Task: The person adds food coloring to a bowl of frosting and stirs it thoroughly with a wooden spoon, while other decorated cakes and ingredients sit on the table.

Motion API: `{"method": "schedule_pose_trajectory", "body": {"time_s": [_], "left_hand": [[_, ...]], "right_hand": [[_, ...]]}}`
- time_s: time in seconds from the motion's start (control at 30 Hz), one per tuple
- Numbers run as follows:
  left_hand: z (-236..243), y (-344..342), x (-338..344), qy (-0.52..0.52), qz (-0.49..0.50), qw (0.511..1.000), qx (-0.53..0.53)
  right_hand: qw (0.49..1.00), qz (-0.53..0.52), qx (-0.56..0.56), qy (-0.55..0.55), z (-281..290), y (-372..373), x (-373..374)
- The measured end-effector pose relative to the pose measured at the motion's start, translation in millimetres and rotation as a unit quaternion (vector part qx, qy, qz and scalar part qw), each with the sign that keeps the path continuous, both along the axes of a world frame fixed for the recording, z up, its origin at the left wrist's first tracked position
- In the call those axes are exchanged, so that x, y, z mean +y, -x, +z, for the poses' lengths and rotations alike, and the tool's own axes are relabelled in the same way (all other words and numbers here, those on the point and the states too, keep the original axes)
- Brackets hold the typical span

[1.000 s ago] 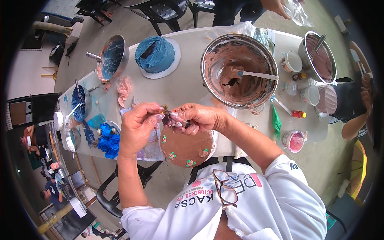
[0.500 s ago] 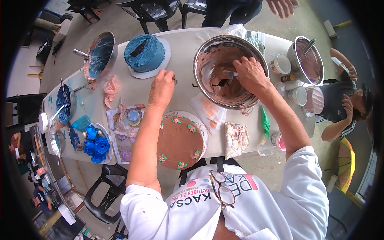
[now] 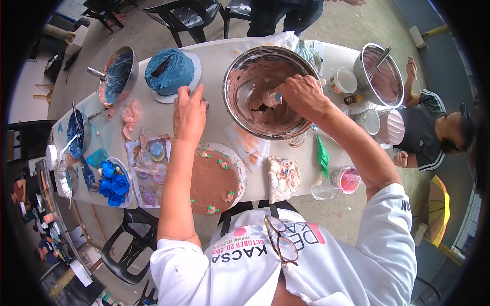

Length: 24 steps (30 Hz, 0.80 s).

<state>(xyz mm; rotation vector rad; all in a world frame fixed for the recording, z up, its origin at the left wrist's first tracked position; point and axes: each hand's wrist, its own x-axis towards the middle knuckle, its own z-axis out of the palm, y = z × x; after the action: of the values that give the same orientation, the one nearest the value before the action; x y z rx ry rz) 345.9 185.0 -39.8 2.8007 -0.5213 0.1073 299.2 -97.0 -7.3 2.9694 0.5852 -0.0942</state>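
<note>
Clock positions taken from the brown cake [image 3: 214, 178], on the table [image 3: 213, 66].

- Right hand [image 3: 307, 96]: over the big bowl [image 3: 241, 76] at 1 o'clock. Grip closed on the spatula [image 3: 273, 97].
- Spatula: inside that bowl, head down among brown icing, handle pointing towards 2.
- Left hand [image 3: 189, 116]: at 11 o'clock, just short of the blue cake [image 3: 168, 71]. Grip half-curled, fingers a little apart; a small dark piece [image 3: 205, 103] shows at its right edge, whether held or merely beside it cannot be told.
- Blue cake: 11 o'clock, dark patch on top, on a white board.
- Blue roses [image 3: 115, 184]: 9 o'clock, with pearls.
- Patterned pouch [image 3: 284, 179]: 3 o'clock, near.
- Pink icing [image 3: 350, 180]: 3 o'clock, in a tub, farther out.
- Green piping bag [image 3: 322, 154]: between 2 and 3.
- Whisk [image 3: 378, 62]: 2 o'clock, far, in a steel bowl.
</note>
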Motion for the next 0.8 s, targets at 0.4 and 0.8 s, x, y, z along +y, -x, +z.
{"method": "schedule_pose_trajectory", "body": {"time_s": [0.4, 0.8], "left_hand": [[-19, 65, -52, 0.585, 0.107, 0.684, 0.421], [-30, 66, -57, 0.634, 0.108, 0.670, 0.370]], "right_hand": [[0.996, -0.068, 0.042, -0.039, -21, 12, 16], [0.996, -0.082, 0.031, 0.028, -17, -7, 14]]}}
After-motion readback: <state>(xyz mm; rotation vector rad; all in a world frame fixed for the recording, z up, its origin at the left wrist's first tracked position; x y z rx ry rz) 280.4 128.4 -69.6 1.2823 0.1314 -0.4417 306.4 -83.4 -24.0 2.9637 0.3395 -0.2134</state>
